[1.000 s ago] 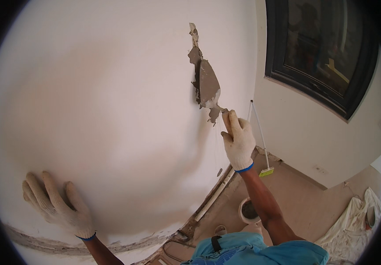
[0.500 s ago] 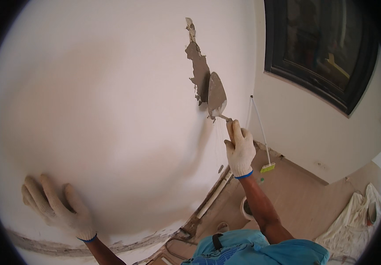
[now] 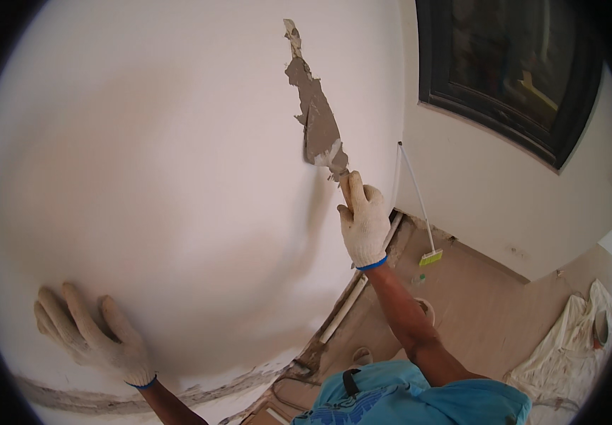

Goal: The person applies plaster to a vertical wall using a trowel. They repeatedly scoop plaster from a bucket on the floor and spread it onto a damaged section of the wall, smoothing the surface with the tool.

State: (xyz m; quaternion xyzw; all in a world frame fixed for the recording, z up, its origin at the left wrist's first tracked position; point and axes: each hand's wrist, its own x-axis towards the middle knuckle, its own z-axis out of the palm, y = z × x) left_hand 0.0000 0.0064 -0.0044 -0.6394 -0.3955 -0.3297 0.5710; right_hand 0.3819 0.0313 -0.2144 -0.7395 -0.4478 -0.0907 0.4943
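Note:
In a cream knit glove with a blue cuff, my right hand (image 3: 365, 225) is closed round the handle of a pointed trowel (image 3: 321, 134). The blade lies over the lower part of a grey mortar patch (image 3: 307, 85) on the white wall (image 3: 199, 177); whether its whole face touches is hard to tell. Mortar smears the blade, with a paler bare area near the handle. Bare, broken wall shows at the patch's upper tip. My left hand (image 3: 97, 336), gloved alike, rests against the wall at lower left, fingers spread and holding nothing.
A dark-framed window (image 3: 511, 78) is in the adjoining wall. A broom (image 3: 430, 258) with yellow-green bristles leans near the corner. Crumpled pale sheeting (image 3: 561, 340) lies on the floor at right. A white pipe (image 3: 343, 309) runs along the wall's foot, and a bucket (image 3: 426, 309) is partly hidden behind my right forearm.
My right hand has moved left and slightly up, bringing the trowel from beside the patch onto it. The left hand stays in place. The view has shifted slightly.

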